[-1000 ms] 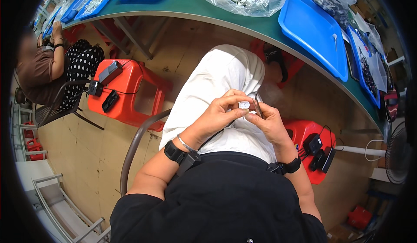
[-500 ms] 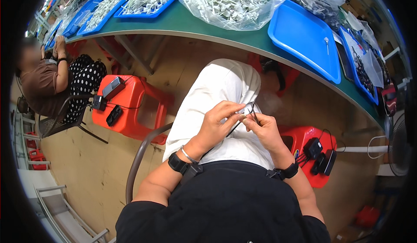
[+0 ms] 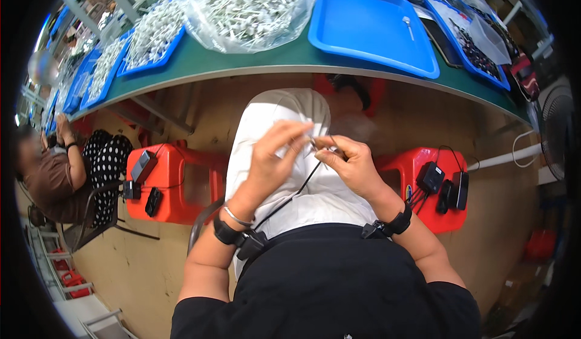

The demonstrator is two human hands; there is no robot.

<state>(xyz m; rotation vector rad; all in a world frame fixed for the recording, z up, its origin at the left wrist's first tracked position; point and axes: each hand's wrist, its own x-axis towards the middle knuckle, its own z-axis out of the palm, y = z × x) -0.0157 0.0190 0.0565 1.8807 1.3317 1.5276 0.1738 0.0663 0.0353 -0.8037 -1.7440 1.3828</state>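
Over my lap, my two hands are close together. My right hand [image 3: 352, 162] is closed in a pinch on a thin dark piece [image 3: 313, 143], too small and blurred to name. Beside it, my left hand [image 3: 273, 152] is raised, its fingers smeared by motion, so what they hold does not show. A black cord [image 3: 298, 192] runs from just below the fingers across my white trousers [image 3: 254, 121] toward my left wrist. Dark bands sit on both wrists.
On the green table [image 3: 254, 60] ahead are a clear bag of white stemmed parts [image 3: 248, 12], a blue tray [image 3: 369, 30] with one white part, and more loaded trays. Red stools [image 3: 175, 184] with black devices flank me. A seated person [image 3: 57, 175] works at far left.
The view has turned to the right, so the table's things sit further left. My left hand has lifted slightly and drawn apart from the right, blurring. The right still pinches.
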